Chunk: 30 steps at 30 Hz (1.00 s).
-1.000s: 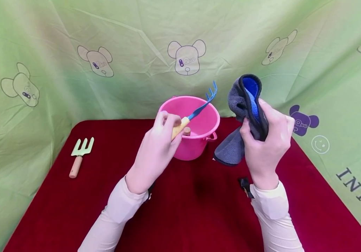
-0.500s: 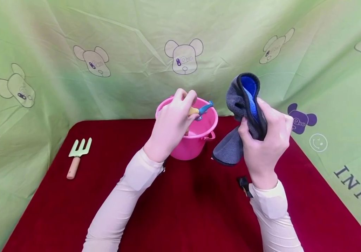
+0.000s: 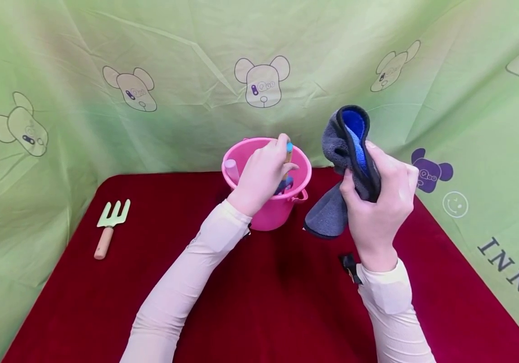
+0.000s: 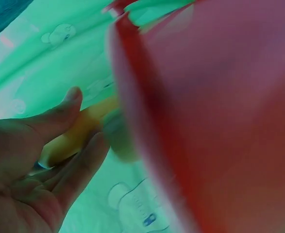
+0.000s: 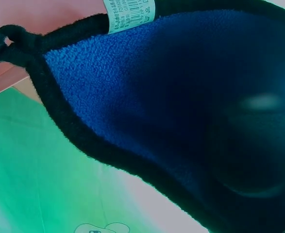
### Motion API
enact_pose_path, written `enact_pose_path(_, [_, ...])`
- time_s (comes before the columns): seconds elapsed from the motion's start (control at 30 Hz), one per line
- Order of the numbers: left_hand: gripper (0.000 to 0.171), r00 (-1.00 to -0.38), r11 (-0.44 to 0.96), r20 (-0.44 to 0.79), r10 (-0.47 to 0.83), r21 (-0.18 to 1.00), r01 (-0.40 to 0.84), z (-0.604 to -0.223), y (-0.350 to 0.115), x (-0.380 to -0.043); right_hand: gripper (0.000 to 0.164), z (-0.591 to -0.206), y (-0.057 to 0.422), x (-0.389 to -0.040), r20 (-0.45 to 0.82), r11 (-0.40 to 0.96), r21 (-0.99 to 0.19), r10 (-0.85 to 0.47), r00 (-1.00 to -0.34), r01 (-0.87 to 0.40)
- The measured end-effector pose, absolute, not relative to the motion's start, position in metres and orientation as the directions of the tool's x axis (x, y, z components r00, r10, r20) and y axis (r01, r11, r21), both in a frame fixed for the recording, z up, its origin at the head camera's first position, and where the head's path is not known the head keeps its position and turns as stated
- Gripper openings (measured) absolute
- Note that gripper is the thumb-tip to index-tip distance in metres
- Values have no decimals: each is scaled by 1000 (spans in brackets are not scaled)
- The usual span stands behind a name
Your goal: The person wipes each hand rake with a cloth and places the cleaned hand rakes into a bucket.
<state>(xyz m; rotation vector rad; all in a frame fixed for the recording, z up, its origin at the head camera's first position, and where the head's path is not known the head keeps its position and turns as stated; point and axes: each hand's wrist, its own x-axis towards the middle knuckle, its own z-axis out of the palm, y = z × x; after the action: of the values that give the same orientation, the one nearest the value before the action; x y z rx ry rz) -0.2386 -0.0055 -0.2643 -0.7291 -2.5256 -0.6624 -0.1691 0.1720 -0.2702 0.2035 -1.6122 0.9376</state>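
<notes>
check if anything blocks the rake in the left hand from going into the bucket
Nothing visible does: the rake, held by the left hand, reaches into the opening of the bucket. A pale cylinder sits at the opening's left side, clear of the rake. The hand hides part of the inside.

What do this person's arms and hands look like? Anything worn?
Close-fitting, off-white fabric sleeves cover both forearms to the wrist, each with a pale boxy bulge near the cuff. A small black piece juts out beside the right cuff. The left hand and right hand wear no gloves.
</notes>
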Motion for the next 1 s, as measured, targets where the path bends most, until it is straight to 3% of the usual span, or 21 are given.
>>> enact_pose_path(0.37, [29,-874,843,361,325,308,441,-285,13,-251,34,-270,170,-170,896,653,-445,331,-298,-613])
enact_pose_path(0.6, [49,-926,902,283,250,280,329,-288,29,-256,33,-272,170,-171,901,654,-433,318,-294,-620])
enact_pose_path(0.8, [31,-930,911,301,209,287,297,-289,39,-263,33,-274,170,-172,905,658,-425,309,-293,-621])
enact_pose_path(1.0, [21,-925,882,288,248,327,338,-290,44,-261,32,-275,170,-172,906,661,-423,307,-291,-619])
